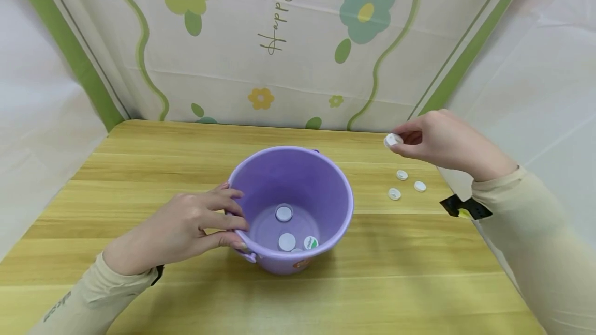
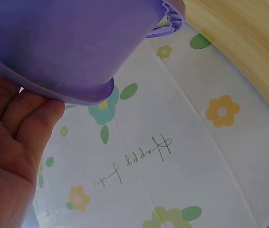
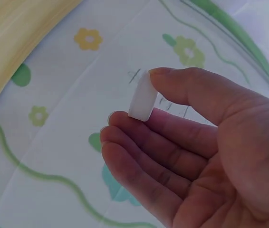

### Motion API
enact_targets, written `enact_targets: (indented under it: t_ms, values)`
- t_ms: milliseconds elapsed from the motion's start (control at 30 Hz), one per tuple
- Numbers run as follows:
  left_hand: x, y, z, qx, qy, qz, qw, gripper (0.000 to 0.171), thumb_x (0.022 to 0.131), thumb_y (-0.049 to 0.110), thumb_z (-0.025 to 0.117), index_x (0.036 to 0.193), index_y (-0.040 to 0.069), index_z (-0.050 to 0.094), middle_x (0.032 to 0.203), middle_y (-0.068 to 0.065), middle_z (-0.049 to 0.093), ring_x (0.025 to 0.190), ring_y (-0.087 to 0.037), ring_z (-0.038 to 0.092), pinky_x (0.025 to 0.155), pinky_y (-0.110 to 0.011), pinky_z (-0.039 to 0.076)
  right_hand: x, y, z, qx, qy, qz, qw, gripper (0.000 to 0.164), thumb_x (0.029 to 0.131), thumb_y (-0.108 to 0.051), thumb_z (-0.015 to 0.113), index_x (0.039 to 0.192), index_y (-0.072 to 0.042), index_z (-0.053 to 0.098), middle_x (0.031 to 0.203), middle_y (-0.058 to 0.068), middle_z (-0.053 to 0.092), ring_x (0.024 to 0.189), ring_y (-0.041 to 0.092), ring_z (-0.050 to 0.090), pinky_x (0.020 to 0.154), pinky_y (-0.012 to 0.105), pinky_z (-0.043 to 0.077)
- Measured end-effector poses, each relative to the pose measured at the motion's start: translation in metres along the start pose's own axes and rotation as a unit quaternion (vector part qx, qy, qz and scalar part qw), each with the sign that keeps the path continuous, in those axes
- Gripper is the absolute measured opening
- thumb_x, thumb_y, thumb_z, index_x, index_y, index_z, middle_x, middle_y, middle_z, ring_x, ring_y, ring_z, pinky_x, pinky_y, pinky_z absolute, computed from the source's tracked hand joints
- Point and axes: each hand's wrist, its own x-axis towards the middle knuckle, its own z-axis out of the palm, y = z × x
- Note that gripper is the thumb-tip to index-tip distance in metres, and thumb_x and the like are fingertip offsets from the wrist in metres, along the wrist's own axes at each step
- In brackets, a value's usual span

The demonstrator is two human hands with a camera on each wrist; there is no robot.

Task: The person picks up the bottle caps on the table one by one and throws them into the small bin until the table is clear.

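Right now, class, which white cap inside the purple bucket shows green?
The rightmost cap in the bucket: it has a green patch. The far cap and middle cap look plain white; a fourth cap is mostly hidden.

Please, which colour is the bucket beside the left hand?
The bucket is light purple; it shows best in the head view.

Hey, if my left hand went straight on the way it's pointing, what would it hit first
Most likely the purple bucket, since your left hand grips it at the rim.
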Motion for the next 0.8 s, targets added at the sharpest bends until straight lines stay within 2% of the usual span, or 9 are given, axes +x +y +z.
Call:
enact_targets:
  t_ms: [267,367,467,800]
  values:
    - [0.001,0.001,0.000,-0.001,-0.009,-0.011,0.9999,0.023,0.085,0.040,0.077,0.094,0.018,0.078,0.096,0.008,0.068,0.108,-0.029,0.066,0.112,-0.038,0.042,0.012,-0.031,-0.005,-0.008,0.028,-0.063,0.998,0.011,0.088,-0.020,0.076,0.097,-0.014,0.078,0.078,-0.008,0.067,0.068,0.009,0.060,0.063,0.028,0.053]
    - [0.002,0.001,0.000,-0.001,-0.011,-0.011,0.9999,0.023,0.084,0.039,0.078,0.094,0.018,0.078,0.096,0.008,0.068,0.108,-0.029,0.066,0.112,-0.038,0.042,0.017,-0.040,-0.005,-0.001,0.031,-0.087,0.996,0.010,0.087,-0.019,0.077,0.097,-0.014,0.078,0.079,-0.008,0.067,0.069,0.009,0.059,0.063,0.028,0.053]
    - [0.002,0.001,0.001,-0.002,-0.010,-0.010,0.9999,0.023,0.084,0.039,0.078,0.094,0.018,0.078,0.096,0.008,0.068,0.107,-0.029,0.066,0.112,-0.038,0.042,0.022,-0.049,-0.004,0.001,0.030,-0.121,0.992,0.002,0.089,-0.017,0.075,0.090,-0.017,0.076,0.076,-0.009,0.063,0.069,0.009,0.056,0.061,0.026,0.049]
    - [0.003,0.001,0.002,-0.001,-0.010,-0.006,0.9999,0.023,0.085,0.040,0.077,0.094,0.018,0.078,0.096,0.008,0.068,0.107,-0.029,0.066,0.111,-0.038,0.043,0.039,-0.077,0.007,-0.005,0.008,-0.183,0.983,0.008,0.088,-0.017,0.074,0.093,-0.012,0.077,0.078,-0.004,0.063,0.072,0.013,0.058,0.066,0.029,0.053]
